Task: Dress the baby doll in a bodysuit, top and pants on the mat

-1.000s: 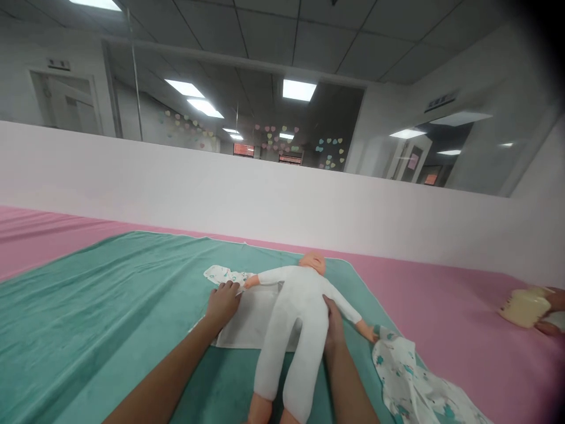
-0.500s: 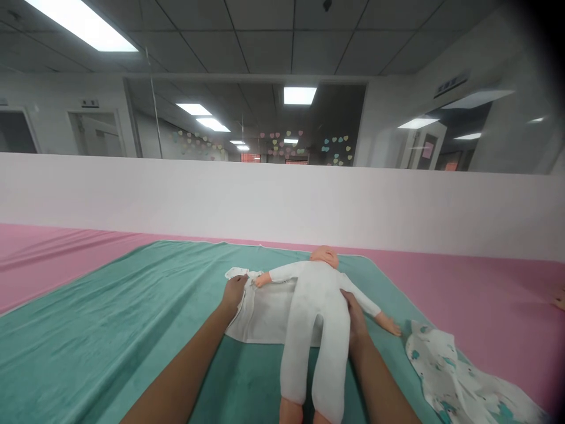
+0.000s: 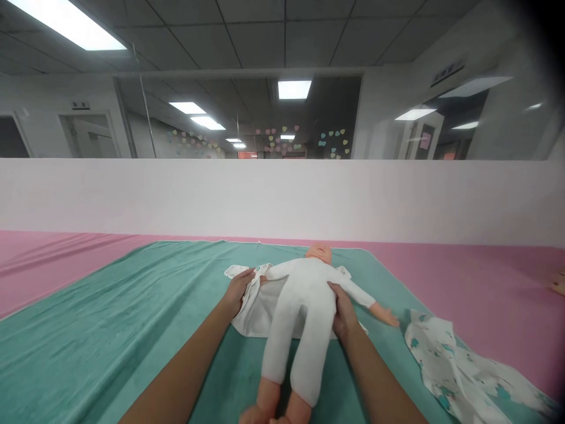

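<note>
A baby doll [image 3: 306, 288] with a white cloth body lies on its back, head away from me and legs toward me. Beneath it is spread a small white baby shirt [image 3: 253, 321] with a printed trim. My left hand [image 3: 238, 290] pinches the shirt's left edge beside the doll's hand, which the cloth partly covers. Against the doll's waist on the right rests my right hand [image 3: 343, 309], its thumb on top and its fingers hidden behind the body. The doll's other arm stretches out to the right, bare of the shirt.
A green sheet [image 3: 132, 330] covers the middle of the pink surface [image 3: 477, 282]. At the right lies a crumpled white printed cloth [image 3: 454, 359]. Behind stands a low white wall [image 3: 265, 197] with a mirror or window above. Part of another person's hand [image 3: 558, 284] shows at the right edge.
The doll's body and legs have shifted left over the shirt, with my right hand at its side. My left hand has drawn the shirt's edge up and inward around the doll's hand.
</note>
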`<action>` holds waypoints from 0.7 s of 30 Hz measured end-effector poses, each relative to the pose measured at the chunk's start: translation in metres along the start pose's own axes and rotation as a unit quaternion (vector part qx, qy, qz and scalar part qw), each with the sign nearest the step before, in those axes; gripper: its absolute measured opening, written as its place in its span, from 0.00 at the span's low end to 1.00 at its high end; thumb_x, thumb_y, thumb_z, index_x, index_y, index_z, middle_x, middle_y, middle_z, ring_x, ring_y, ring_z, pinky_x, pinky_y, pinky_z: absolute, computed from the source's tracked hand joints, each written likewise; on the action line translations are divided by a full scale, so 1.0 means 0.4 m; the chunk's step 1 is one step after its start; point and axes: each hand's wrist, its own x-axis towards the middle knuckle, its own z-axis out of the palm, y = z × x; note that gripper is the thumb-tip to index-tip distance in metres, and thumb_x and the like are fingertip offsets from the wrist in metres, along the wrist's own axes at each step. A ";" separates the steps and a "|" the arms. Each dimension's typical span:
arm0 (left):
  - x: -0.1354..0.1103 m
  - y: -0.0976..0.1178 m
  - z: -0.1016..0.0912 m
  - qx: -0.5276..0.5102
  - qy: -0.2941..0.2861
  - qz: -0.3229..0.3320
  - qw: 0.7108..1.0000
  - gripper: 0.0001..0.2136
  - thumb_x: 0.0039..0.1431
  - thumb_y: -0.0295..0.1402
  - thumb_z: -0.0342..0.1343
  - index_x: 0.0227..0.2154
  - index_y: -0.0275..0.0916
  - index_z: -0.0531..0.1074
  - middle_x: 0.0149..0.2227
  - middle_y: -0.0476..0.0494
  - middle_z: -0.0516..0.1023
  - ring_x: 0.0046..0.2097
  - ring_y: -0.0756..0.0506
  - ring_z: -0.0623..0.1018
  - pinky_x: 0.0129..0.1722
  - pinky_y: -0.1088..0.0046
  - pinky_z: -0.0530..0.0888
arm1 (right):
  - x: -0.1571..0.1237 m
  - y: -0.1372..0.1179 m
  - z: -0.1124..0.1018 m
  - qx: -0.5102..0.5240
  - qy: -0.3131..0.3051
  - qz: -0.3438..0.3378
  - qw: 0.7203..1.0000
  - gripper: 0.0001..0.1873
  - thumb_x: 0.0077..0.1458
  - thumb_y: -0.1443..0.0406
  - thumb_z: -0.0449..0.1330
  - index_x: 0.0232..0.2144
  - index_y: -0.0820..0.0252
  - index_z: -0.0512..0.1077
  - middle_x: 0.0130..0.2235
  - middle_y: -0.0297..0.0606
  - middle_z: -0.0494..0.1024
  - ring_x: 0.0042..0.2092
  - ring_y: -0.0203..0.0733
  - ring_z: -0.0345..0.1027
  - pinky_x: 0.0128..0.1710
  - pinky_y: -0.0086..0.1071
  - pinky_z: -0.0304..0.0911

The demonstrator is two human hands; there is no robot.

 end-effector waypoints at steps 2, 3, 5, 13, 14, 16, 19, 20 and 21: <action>-0.005 -0.008 0.017 -0.019 -0.036 -0.004 0.999 0.17 0.43 0.35 0.63 0.39 0.35 0.74 0.36 0.40 0.79 0.36 0.44 0.78 0.36 0.71 0.73 | 0.005 0.016 0.010 0.014 -0.031 0.029 0.999 0.21 0.42 0.62 0.64 0.41 0.61 0.70 0.38 0.40 0.78 0.39 0.47 0.72 0.40 0.38 0.70; -0.007 -0.012 0.025 -0.022 -0.048 -0.004 0.999 0.17 0.43 0.35 0.63 0.38 0.34 0.74 0.35 0.40 0.79 0.35 0.44 0.77 0.36 0.71 0.73 | 0.005 0.024 0.017 0.018 -0.050 0.040 0.998 0.21 0.42 0.63 0.64 0.42 0.61 0.70 0.39 0.39 0.78 0.40 0.46 0.72 0.40 0.37 0.70; -0.013 -0.014 0.039 -0.021 -0.067 -0.003 0.998 0.16 0.44 0.37 0.62 0.37 0.34 0.74 0.34 0.40 0.79 0.34 0.45 0.77 0.35 0.71 0.72 | 0.004 0.040 0.032 0.012 -0.078 0.048 0.996 0.22 0.42 0.65 0.64 0.43 0.60 0.69 0.39 0.39 0.78 0.41 0.45 0.72 0.41 0.37 0.70; -0.037 0.022 0.061 0.097 -0.097 0.059 0.989 0.16 0.51 0.42 0.54 0.38 0.37 0.74 0.39 0.43 0.77 0.40 0.45 0.74 0.40 0.71 0.69 | -0.030 0.099 0.101 -0.038 -0.132 0.081 0.987 0.22 0.45 0.60 0.64 0.43 0.59 0.68 0.42 0.41 0.76 0.41 0.43 0.72 0.39 0.35 0.70; -0.037 0.028 0.060 0.127 -0.075 0.066 0.987 0.16 0.51 0.42 0.53 0.38 0.37 0.74 0.39 0.43 0.77 0.41 0.44 0.73 0.41 0.71 0.68 | -0.033 0.103 0.105 -0.050 -0.131 0.081 0.987 0.21 0.44 0.60 0.64 0.42 0.59 0.68 0.41 0.40 0.76 0.40 0.43 0.72 0.38 0.35 0.70; -0.034 0.040 0.058 0.178 -0.017 0.084 0.980 0.16 0.51 0.41 0.53 0.38 0.37 0.73 0.41 0.43 0.76 0.44 0.43 0.72 0.43 0.70 0.67 | -0.035 0.108 0.108 -0.073 -0.110 0.084 0.988 0.21 0.42 0.61 0.66 0.39 0.59 0.67 0.39 0.40 0.77 0.38 0.43 0.72 0.37 0.36 0.70; -0.031 0.058 0.055 0.191 0.014 0.084 0.978 0.16 0.52 0.41 0.51 0.40 0.38 0.71 0.42 0.43 0.75 0.42 0.45 0.72 0.40 0.72 0.68 | -0.036 0.107 0.106 -0.087 -0.093 0.083 0.988 0.20 0.40 0.63 0.66 0.37 0.59 0.67 0.37 0.39 0.77 0.36 0.43 0.72 0.36 0.36 0.70; -0.031 0.064 0.054 0.186 0.008 0.075 0.980 0.16 0.52 0.41 0.50 0.39 0.38 0.71 0.40 0.44 0.75 0.39 0.46 0.73 0.37 0.73 0.68 | -0.037 0.105 0.105 -0.089 -0.099 0.082 0.988 0.20 0.40 0.63 0.66 0.38 0.59 0.67 0.37 0.39 0.77 0.36 0.42 0.72 0.36 0.36 0.70; -0.033 0.069 0.055 0.185 0.003 0.070 0.980 0.15 0.53 0.42 0.49 0.39 0.38 0.71 0.37 0.45 0.75 0.36 0.47 0.73 0.34 0.74 0.68 | -0.038 0.103 0.104 -0.091 -0.107 0.085 0.986 0.20 0.40 0.63 0.66 0.38 0.59 0.67 0.37 0.39 0.77 0.36 0.42 0.72 0.36 0.36 0.70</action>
